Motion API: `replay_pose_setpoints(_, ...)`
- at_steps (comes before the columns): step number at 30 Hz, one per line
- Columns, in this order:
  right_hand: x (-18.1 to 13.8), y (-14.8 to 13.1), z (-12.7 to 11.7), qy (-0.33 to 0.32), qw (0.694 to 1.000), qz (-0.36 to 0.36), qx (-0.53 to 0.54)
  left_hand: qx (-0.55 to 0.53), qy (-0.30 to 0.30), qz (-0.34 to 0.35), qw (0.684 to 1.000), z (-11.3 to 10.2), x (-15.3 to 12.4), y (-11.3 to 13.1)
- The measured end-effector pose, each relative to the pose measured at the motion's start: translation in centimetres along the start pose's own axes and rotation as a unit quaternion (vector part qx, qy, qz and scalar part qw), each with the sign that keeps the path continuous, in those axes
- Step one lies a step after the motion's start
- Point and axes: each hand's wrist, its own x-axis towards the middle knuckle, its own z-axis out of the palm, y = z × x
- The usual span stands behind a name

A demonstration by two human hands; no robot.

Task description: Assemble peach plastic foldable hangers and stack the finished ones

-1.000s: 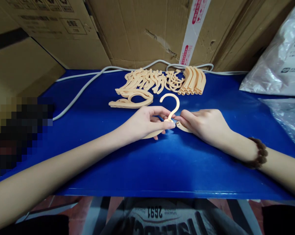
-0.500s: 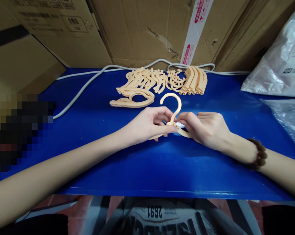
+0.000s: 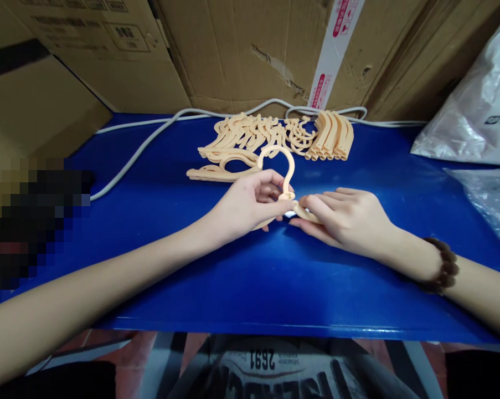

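A peach plastic hanger (image 3: 283,166) with a round hook stands up between my two hands over the blue table (image 3: 250,277). My left hand (image 3: 247,205) is closed on the hanger's left arm just under the hook. My right hand (image 3: 345,219) pinches the right arm piece where it meets the hook's base. Both hands rest low on the table. The hanger's arms are mostly hidden under my fingers.
Several peach hanger parts (image 3: 270,136) lie in a row at the back, with two arm pieces (image 3: 222,166) in front of them. A white cable (image 3: 142,149) runs along the back left. Cardboard boxes (image 3: 241,50) wall the rear; plastic bags (image 3: 478,111) sit at the right.
The hook has tilted and shifted to the left. My right hand's fingers have stretched flatter along the right arm piece, pressing it toward the hook's base.
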Motion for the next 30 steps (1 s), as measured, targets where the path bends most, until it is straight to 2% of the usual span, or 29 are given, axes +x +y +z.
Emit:
replay_pose_setpoints(3, 0.00, 0.10, 0.14, -0.026, 0.999, 0.018, -0.002, -0.003, 0.007, 0.000, 1.000, -0.12, 0.13, 0.02)
replay_pose_setpoints(9, 0.03, 0.16, 0.22, -0.020, 0.999, 0.034, 0.007, 0.021, 0.010, -0.012, 1.000, -0.27, 0.05, 0.19)
replay_pose_setpoints(14, -0.01, 0.12, 0.22, -0.048, 0.998, 0.041, 0.008, 0.042, 0.017, -0.017, 0.999, -0.44, 0.04, 0.16)
replay_pose_setpoints(21, -0.08, 0.22, 0.29, -0.049, 0.998, 0.024, 0.012, 0.067, -0.005, -0.003, 0.998, -0.75, 0.09, -0.27)
replay_pose_setpoints(30, -0.11, 0.27, 0.39, -0.075, 0.997, 0.021, -0.010, 0.069, -0.009, -0.017, 0.997, -0.61, 0.01, 0.09)
